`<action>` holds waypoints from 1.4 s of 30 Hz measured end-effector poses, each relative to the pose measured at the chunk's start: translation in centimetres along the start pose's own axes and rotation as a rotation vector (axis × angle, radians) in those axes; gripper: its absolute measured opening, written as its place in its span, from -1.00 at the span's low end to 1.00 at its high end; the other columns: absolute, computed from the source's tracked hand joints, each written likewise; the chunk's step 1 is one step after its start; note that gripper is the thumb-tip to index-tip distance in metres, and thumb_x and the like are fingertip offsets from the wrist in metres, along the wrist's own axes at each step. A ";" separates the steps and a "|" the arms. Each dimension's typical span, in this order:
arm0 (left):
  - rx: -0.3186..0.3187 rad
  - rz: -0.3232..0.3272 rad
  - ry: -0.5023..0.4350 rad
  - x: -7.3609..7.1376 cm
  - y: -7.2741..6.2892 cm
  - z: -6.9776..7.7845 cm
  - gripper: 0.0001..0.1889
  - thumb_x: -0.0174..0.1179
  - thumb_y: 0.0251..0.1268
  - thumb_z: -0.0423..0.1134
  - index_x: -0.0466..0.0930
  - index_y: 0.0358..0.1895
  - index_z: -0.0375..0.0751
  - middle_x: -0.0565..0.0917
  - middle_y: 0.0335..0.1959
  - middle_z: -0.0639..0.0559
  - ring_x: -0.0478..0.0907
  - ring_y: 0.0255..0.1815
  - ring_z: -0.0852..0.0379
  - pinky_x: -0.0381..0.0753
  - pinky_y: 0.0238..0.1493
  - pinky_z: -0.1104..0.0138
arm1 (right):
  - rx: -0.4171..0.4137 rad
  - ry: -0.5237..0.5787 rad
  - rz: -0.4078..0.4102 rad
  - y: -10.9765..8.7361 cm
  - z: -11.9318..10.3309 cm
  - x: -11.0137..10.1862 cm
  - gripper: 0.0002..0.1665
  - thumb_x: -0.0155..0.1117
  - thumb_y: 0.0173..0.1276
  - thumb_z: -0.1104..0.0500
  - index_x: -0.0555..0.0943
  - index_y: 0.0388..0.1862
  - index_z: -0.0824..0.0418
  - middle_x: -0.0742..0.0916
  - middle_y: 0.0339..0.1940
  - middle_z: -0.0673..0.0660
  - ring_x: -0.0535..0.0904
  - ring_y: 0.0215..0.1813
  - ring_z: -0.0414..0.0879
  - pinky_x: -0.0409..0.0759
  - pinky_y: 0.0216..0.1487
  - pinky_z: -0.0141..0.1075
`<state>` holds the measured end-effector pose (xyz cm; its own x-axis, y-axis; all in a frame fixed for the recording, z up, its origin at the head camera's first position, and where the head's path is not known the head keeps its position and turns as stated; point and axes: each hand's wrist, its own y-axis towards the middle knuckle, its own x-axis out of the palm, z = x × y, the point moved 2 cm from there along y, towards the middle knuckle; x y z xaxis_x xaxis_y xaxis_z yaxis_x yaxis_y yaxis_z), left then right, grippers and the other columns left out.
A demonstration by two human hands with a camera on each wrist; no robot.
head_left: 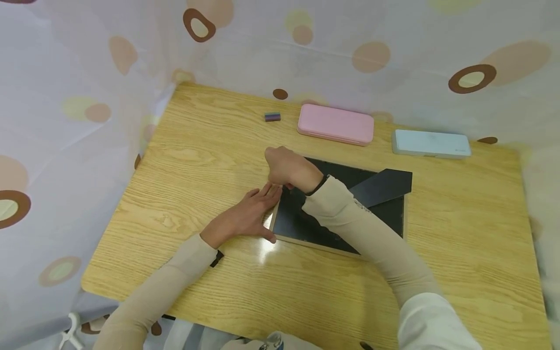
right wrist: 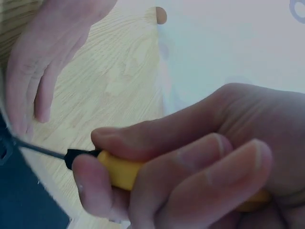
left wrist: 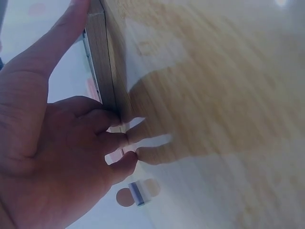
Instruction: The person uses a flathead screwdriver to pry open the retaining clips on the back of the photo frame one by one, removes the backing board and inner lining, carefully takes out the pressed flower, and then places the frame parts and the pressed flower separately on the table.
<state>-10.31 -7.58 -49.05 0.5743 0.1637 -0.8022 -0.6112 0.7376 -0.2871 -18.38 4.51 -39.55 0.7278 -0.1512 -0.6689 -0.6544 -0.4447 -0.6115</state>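
Note:
A picture frame (head_left: 306, 221) lies face down, its black backing and hinged stand (head_left: 387, 187) facing up. Along its left side rests my left hand (head_left: 251, 214), fingers straight against the wooden edge (left wrist: 100, 57) and thumb by the near corner. My right hand (head_left: 290, 167) grips a screwdriver (right wrist: 119, 171) with a yellow handle and black collar. Its thin metal shaft points at the frame's border, close to the left fingertips, and the tip meets a small dark fitting (right wrist: 5, 149) on the backing. In the head view the right hand hides the screwdriver.
Behind the picture frame lie a pink case (head_left: 336, 124) and a light blue case (head_left: 430, 143). A small dark blue and purple block (head_left: 272, 116) sits left of the pink case. Patterned curtain (head_left: 262, 58) hangs around the back and sides of the wooden table (head_left: 183, 160).

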 end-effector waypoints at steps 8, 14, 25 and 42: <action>-0.015 0.001 -0.005 0.1 0.0 0.0 0.37 0.48 -0.12 0.33 -0.19 0.60 -0.33 -0.11 0.62 -0.17 -0.24 0.63 -0.15 -0.04 0.51 -0.12 | 0.022 0.023 0.016 -1.0 1.7 0.2 -0.80 0.16 0.41 0.30 0.63 -0.14 0.44 0.54 -0.79 0.07 0.44 -0.78 -0.14 0.39 -0.71 -0.36; -0.010 0.017 0.016 -0.3 -0.1 -0.3 0.25 0.35 0.03 0.40 -0.09 0.61 -0.27 -0.07 0.63 -0.14 -0.16 0.64 -0.09 -0.03 0.52 -0.05 | 0.021 0.130 0.096 -2.7 4.3 0.5 -0.82 0.11 0.44 0.29 0.65 -0.30 0.31 0.59 -0.66 0.10 0.49 -0.71 -0.11 0.46 -0.65 -0.33; 0.078 0.137 0.048 -2.9 1.8 -1.8 -0.35 0.37 0.23 0.14 0.57 0.29 -0.19 0.21 0.55 -0.21 0.23 0.50 -0.14 0.26 0.43 -0.02 | -0.006 0.406 0.317 -6.7 9.4 2.6 -0.82 0.18 0.52 0.15 0.60 -0.05 0.22 0.73 -0.35 0.28 0.47 -0.71 -0.07 0.49 -0.63 -0.24; 0.176 0.209 0.148 -6.4 8.7 -3.2 -0.46 0.33 0.31 0.07 0.56 0.25 -0.14 0.39 0.40 -0.09 0.32 0.39 -0.07 0.30 0.37 0.00 | -0.127 0.595 0.575 -12.1 14.1 8.3 -0.82 0.29 0.46 0.14 0.64 -0.05 0.18 0.76 -0.35 0.13 0.50 -0.64 -0.02 0.51 -0.58 -0.25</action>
<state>-21.04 -4.34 -48.14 0.3528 0.2357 -0.9055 -0.5962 0.8025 -0.0234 -7.32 21.11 -43.65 0.2973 -0.8100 -0.5055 -0.9547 -0.2464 -0.1666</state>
